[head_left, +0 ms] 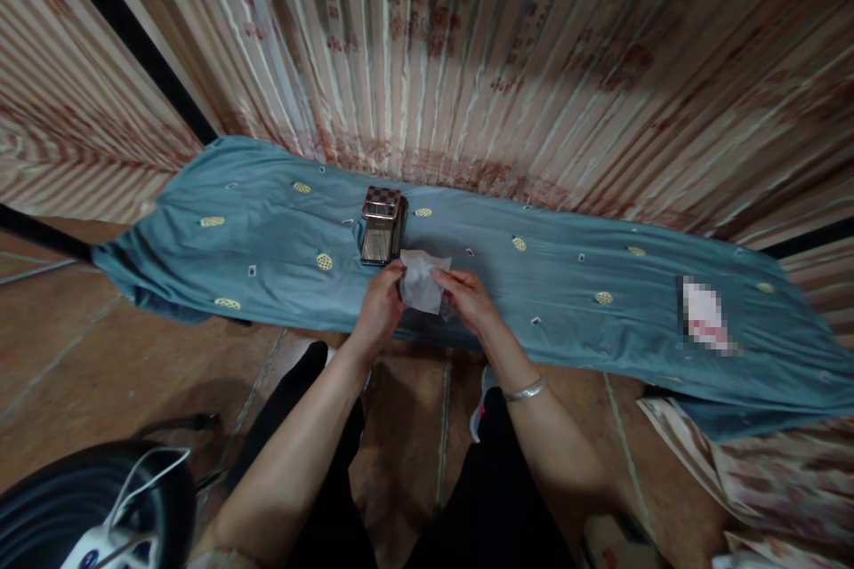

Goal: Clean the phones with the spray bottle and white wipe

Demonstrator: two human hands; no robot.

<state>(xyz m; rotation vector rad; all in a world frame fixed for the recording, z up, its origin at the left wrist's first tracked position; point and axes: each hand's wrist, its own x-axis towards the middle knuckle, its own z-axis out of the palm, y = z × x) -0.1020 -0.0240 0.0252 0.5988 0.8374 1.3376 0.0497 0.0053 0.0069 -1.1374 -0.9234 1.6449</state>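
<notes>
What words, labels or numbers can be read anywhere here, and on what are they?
None can be read.
Curtain: reddish marks, too blurred to tell.
Metal box: checkered top, no lettering visible.
White tissue held by both hands: blank.
Blue cloth: one patch is pixelated, unreadable.

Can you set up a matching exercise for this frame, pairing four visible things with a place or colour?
Things:
1. white tissue
2. metal box
3. silver bangle
4. cloth

Descriptions:
A. blue-green with small yellow motifs
B. on the right wrist
C. held between the left hand and the right hand
D. standing on the cloth just beyond the hands

Pairs: 1-C, 2-D, 3-B, 4-A
</notes>
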